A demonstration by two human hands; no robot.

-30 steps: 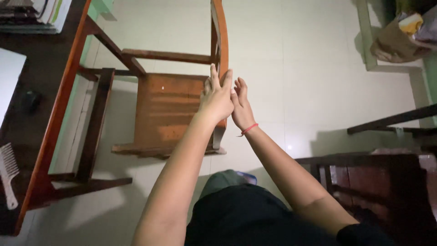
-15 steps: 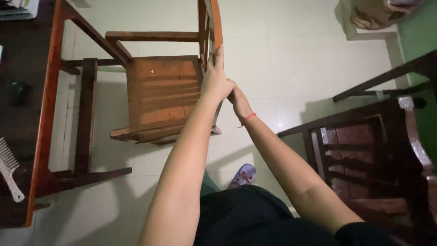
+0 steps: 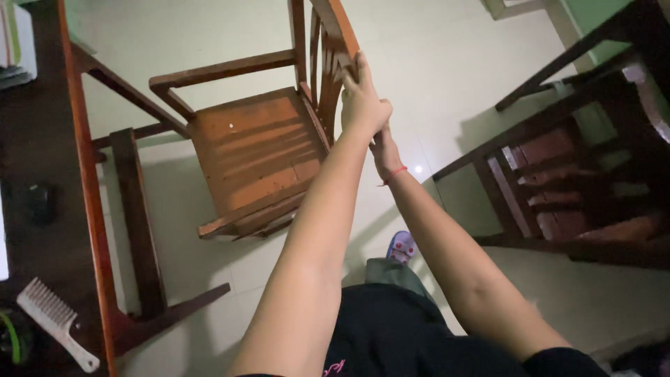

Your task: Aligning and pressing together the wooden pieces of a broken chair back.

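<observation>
Gripping chair (image 3: pixel 258 153) back, hands (image 3: pixel 363 105) shifted higher

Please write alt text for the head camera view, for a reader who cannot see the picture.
Both of the person's hands grip the curved back of a brown wooden armchair: the left hand on the top rail, the right hand just below it. The chair stands on a pale tiled floor, and a white plastic comb lies on the dark wooden table at the left.

View: your head camera, the only one.
Facing: steeply down past your arms to the chair (image 3: pixel 258 150) and floor (image 3: pixel 433 56).
Range: arm's reach.
</observation>
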